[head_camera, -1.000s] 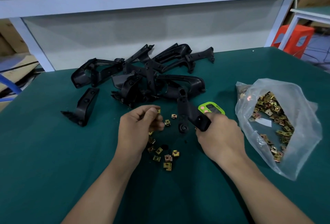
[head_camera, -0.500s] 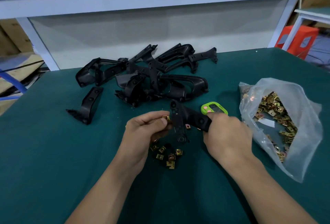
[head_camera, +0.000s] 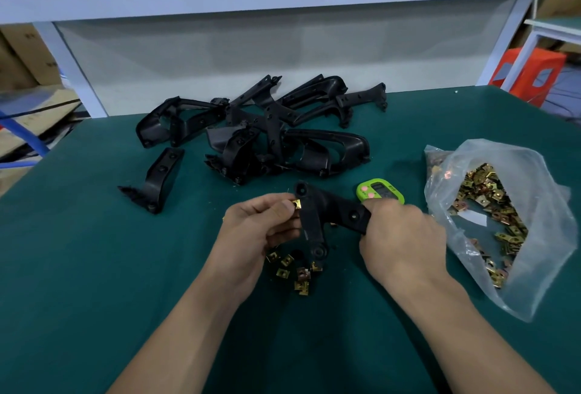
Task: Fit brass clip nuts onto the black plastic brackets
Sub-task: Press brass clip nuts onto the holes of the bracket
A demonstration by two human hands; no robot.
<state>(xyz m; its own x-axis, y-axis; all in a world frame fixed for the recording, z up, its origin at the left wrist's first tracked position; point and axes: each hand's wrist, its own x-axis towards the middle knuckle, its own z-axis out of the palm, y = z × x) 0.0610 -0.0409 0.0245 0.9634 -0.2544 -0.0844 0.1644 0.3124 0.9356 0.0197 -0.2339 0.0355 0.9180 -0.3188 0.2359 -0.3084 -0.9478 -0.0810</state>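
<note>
Brass loose nuts (head_camera: 295, 271) lie nearest us, handy for refills. Just past them our left hand (head_camera: 257, 230) pinches one clip nut (head_camera: 296, 204) at the edge of the bracket (head_camera: 309, 224), which our right hand (head_camera: 399, 236) grips to steady it; bag (head_camera: 534, 179) & spare brackets (head_camera: 273, 129) wait farther back.

I can't see the bracket (head_camera: 311, 220) end inside the right hand (head_camera: 402, 236), nor some loose clip nuts (head_camera: 286, 260) under the left hand (head_camera: 251, 230), and the display of the green timer (head_camera: 380, 192) is too small to read.
</note>
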